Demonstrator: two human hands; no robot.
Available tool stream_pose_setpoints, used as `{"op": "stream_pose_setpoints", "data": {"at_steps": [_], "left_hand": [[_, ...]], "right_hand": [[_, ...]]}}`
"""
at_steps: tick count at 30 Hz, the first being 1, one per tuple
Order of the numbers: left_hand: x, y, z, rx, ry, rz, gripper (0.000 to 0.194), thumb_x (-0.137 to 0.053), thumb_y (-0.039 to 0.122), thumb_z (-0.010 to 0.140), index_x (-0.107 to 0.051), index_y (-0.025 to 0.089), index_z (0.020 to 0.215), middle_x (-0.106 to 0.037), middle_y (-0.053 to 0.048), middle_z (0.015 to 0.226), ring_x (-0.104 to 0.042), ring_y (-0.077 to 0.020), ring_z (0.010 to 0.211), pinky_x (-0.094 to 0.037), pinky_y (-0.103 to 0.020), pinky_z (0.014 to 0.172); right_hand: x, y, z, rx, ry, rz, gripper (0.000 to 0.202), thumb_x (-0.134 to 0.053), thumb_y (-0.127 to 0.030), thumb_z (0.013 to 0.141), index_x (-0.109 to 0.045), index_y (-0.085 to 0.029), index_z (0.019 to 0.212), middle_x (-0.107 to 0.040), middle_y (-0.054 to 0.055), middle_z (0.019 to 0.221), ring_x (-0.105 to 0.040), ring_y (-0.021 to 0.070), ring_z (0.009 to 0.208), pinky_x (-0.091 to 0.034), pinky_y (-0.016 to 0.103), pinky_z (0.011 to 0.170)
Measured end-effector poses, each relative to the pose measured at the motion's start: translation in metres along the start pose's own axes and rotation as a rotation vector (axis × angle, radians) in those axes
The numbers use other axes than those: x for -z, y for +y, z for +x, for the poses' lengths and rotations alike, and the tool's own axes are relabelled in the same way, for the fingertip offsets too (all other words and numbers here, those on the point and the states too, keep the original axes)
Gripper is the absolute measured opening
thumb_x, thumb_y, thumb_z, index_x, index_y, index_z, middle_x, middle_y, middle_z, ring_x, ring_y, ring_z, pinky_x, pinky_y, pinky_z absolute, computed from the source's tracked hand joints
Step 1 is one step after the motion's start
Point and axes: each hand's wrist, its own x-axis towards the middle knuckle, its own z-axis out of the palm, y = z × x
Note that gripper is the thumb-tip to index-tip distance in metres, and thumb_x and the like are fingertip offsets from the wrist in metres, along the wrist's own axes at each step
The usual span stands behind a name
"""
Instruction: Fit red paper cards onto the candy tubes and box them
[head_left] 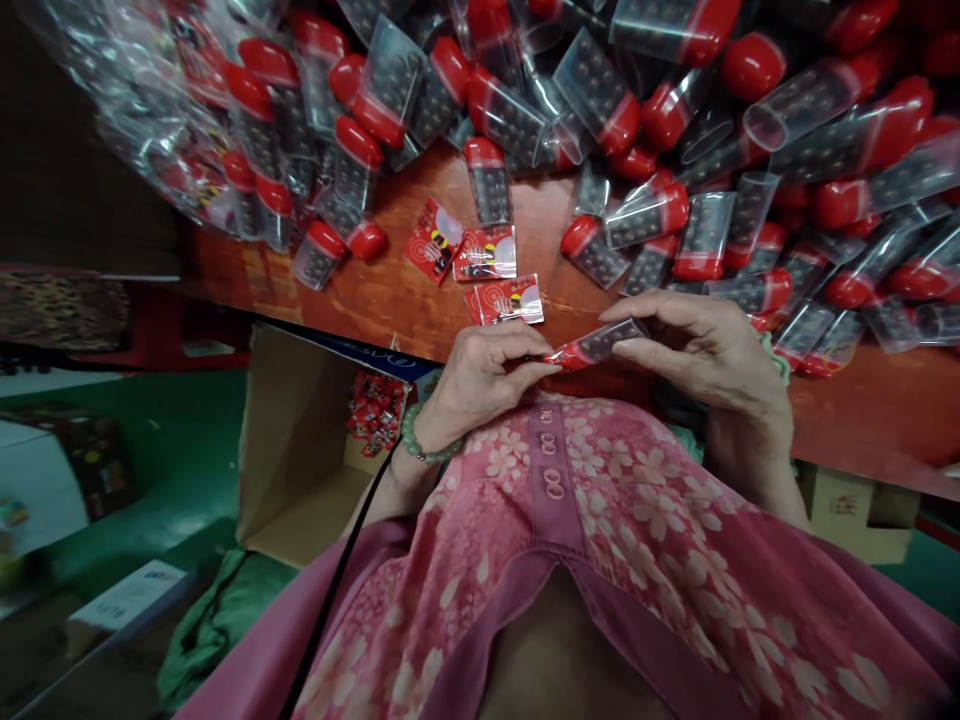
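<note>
In front of my chest, both hands hold a clear tube of dark beads (604, 340), tilted with its red end toward the left. My left hand (480, 375) pinches that red end between thumb and fingers; whether it is a cap or a card there I cannot tell. My right hand (697, 340) grips the clear end with thumb and index finger. Just beyond my left hand, a red printed card (506, 298) lies on the wooden table (375, 290). Two more, a card (486, 253) and a tilted card (433, 242), lie behind it. A red-capped tube (487, 180) stands out behind them.
Many red-capped tubes (600, 90) are heaped across the far side and right of the table. Clear plastic bags (142, 100) lie at the back left. Below the table's left front edge, an open cardboard box (289, 450) holds small red packets (375, 410).
</note>
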Motion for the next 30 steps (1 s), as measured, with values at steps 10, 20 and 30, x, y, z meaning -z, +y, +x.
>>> {"op": "stream_pose_setpoints", "data": {"at_steps": [10, 20, 30], "left_hand": [[-0.002, 0.015, 0.011, 0.249, -0.161, -0.185, 0.019, -0.076, 0.035, 0.088, -0.081, 0.017, 0.091, -0.079, -0.004, 0.083, -0.069, -0.0133, 0.071, -0.053, -0.023, 0.070], [-0.008, 0.031, 0.027, 0.351, -0.176, -0.246, 0.030, -0.080, 0.039, 0.083, -0.080, 0.015, 0.102, -0.081, -0.008, 0.093, -0.074, -0.0168, 0.077, -0.058, -0.025, 0.073], [-0.018, 0.037, 0.045, 0.128, -0.249, -0.034, 0.024, -0.072, 0.036, 0.089, -0.082, 0.017, 0.099, -0.081, -0.006, 0.084, -0.071, -0.0158, 0.068, -0.053, -0.024, 0.064]], "right_hand": [[-0.002, 0.004, 0.001, 0.001, 0.080, 0.090, 0.022, -0.077, -0.024, 0.084, -0.078, -0.027, 0.105, -0.077, -0.005, 0.086, -0.060, 0.0091, 0.062, -0.046, 0.022, 0.056], [0.009, 0.007, -0.009, -0.009, 0.089, 0.149, 0.022, -0.078, -0.028, 0.084, -0.077, -0.029, 0.105, -0.073, -0.004, 0.080, -0.063, 0.0118, 0.063, -0.053, 0.025, 0.061], [0.027, 0.005, -0.020, 0.147, 0.037, -0.065, 0.015, -0.070, -0.029, 0.092, -0.074, -0.028, 0.107, -0.079, 0.002, 0.100, -0.073, 0.0183, 0.086, -0.060, 0.035, 0.085]]}}
